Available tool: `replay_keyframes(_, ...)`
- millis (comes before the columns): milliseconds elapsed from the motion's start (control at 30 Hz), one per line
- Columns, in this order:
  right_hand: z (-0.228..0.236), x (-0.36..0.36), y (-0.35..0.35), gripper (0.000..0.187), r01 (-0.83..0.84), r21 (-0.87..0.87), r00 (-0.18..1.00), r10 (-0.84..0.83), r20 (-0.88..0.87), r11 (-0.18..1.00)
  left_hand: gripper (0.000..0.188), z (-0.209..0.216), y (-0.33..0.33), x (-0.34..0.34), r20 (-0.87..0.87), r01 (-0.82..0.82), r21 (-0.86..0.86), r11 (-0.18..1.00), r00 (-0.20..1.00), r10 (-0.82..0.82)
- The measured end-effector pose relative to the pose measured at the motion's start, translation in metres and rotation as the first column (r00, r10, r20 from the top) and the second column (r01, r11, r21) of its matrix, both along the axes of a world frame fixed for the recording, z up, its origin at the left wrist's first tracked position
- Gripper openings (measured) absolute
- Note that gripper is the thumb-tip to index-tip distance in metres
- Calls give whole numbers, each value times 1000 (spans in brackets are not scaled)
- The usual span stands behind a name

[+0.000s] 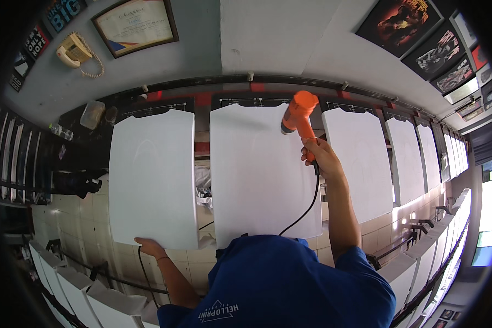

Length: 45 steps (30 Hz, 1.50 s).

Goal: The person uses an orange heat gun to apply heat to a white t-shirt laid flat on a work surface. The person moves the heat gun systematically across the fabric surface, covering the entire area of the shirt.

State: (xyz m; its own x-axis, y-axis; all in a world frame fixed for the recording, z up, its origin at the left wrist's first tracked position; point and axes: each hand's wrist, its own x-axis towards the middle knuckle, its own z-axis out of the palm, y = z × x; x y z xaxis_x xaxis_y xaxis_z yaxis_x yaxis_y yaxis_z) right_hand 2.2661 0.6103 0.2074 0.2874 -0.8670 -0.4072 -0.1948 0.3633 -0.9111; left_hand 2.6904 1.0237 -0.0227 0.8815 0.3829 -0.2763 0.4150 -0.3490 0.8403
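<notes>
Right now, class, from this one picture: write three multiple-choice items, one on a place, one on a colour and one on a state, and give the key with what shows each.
1. Where does the left hand rest?
A. On the wall telephone
B. On the lower edge of the white board to the left
C. On the black cable

2. What colour is the heat gun?
A. Orange
B. Green
C. Silver

3. How is the heat gun held?
A. It lies on the floor
B. It hangs from a hook
C. The right hand grips its handle, nozzle aimed at the middle white board

Key: 1 B, the fingers sit on that board's bottom edge. 2 A, its whole body is bright orange. 3 C, the fist is closed round the handle and a black cable trails down from it.
</notes>
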Motion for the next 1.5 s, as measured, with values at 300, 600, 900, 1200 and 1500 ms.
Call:
replay_keyframes(300, 6, 49, -11, 31, -176, 74, 984, 173, 44, 982, 80, 15, -12, -10, 21, -34, -32, 999, 999, 35)
replay_keyframes(600, 2, 74, -15, 28, -290, 50, 957, 291, 5, 956, 76, 7, -4, -5, -19, -49, -39, 998, 999, 49)
replay_keyframes(900, 6, 91, -17, 30, -344, 73, 938, 346, -12, 936, 78, 13, -10, -5, -34, -64, -13, 998, 997, 63)
replay_keyframes(1200, 27, 74, 12, 28, -414, 173, 887, 439, -145, 894, 79, -1, 0, 2, -48, -70, -46, 996, 997, 68)
replay_keyframes(1500, 15, 95, 11, 27, -476, 86, 868, 483, -113, 875, 79, -9, 7, 7, -58, -73, -62, 995, 996, 70)
